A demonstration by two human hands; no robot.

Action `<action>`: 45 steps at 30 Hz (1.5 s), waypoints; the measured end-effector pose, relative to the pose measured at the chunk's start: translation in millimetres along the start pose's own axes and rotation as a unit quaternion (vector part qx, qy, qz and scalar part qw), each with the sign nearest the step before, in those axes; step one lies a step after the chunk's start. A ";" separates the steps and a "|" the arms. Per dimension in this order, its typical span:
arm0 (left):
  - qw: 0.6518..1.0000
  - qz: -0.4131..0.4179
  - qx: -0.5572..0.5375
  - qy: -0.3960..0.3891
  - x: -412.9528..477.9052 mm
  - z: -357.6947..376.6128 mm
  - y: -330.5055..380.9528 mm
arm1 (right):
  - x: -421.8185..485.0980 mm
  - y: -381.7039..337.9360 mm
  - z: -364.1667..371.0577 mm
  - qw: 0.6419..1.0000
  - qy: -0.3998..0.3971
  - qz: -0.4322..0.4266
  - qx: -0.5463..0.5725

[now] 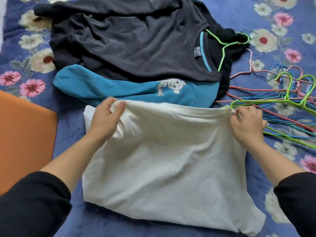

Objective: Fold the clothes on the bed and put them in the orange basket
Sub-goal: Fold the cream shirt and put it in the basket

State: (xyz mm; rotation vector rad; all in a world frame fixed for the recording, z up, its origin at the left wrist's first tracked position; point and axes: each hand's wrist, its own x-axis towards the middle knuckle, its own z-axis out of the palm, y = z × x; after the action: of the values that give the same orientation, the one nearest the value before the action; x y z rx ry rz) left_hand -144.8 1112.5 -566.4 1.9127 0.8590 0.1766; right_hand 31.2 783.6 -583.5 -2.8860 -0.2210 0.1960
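Two hands are on one white shirt [171,159], which lies in the middle of my view on the flowered bed cover [230,12]. At nine o'clock only a corner of the orange basket [25,134] shows, near the shirt's left edge, and I cannot see into it. The left hand [106,115] pinches the shirt's far left corner and raises a soft ridge of cloth.

The shirt sags and wrinkles between the two grips. I judge it light and limp, not slippery, and likely to droop wherever it is unsupported. I would take it by the corners of the far edge, both ends together, to keep the fold square.

At twelve o'clock a dark shirt [128,40] with a green hanger [224,47] in its neck lies over a teal sweatshirt [119,89], both unfolded. At two o'clock the right hand [246,124] pinches the far right corner, well apart from the left. At three o'clock a tangle of hangers [282,103] lies close to that hand and could snag the cloth.
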 end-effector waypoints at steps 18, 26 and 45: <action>0.962 -0.247 0.113 -0.022 -134.3 -47.5 -98.2 | -171.7 94.9 7.2 0.949 -0.194 0.244 0.041; 0.958 -0.267 -0.042 -0.099 -160.5 -79.6 -102.3 | -209.4 100.2 8.9 0.956 -0.136 0.232 0.114; 0.932 -0.347 0.009 -0.102 -221.8 -77.0 -126.3 | -232.1 111.3 9.8 0.888 -0.183 0.363 0.215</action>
State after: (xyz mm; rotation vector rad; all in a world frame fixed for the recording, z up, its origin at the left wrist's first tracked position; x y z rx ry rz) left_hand -406.0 1061.1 -581.1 1.4999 1.3325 -0.4503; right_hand -182.7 640.6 -593.9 -2.3215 0.7596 0.8049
